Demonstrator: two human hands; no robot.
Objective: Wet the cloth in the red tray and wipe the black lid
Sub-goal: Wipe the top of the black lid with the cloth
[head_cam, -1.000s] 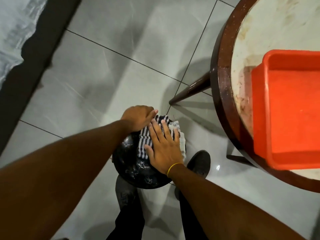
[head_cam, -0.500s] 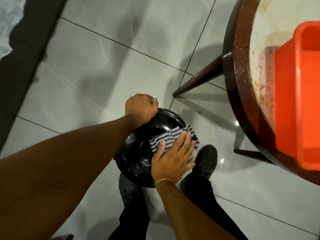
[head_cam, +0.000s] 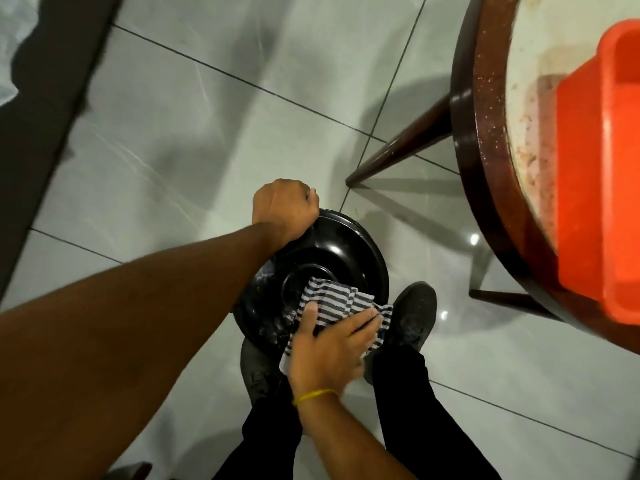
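A round black lid (head_cam: 332,251) is held over the tiled floor, above my shoes. My left hand (head_cam: 285,209) grips its far left rim in a fist. My right hand (head_cam: 332,344), with a yellow band at the wrist, presses a black-and-white striped cloth (head_cam: 332,299) flat against the lid's near right part. The cloth covers part of the lid's raised centre ring and hangs past the near rim. White smears show on the lid's left side. The red tray (head_cam: 595,174) stands on the round table at the right edge of view.
A round table with a dark wooden rim (head_cam: 485,140) and stained pale top fills the right side; its legs (head_cam: 398,157) slant down to the floor. My black shoes (head_cam: 412,317) and trousers are below the lid. A dark strip (head_cam: 52,98) runs along the left.
My right hand has slid the cloth from the lid's far centre toward the near right rim. The lid's glossy far half is now uncovered. The left hand stays on the rim.
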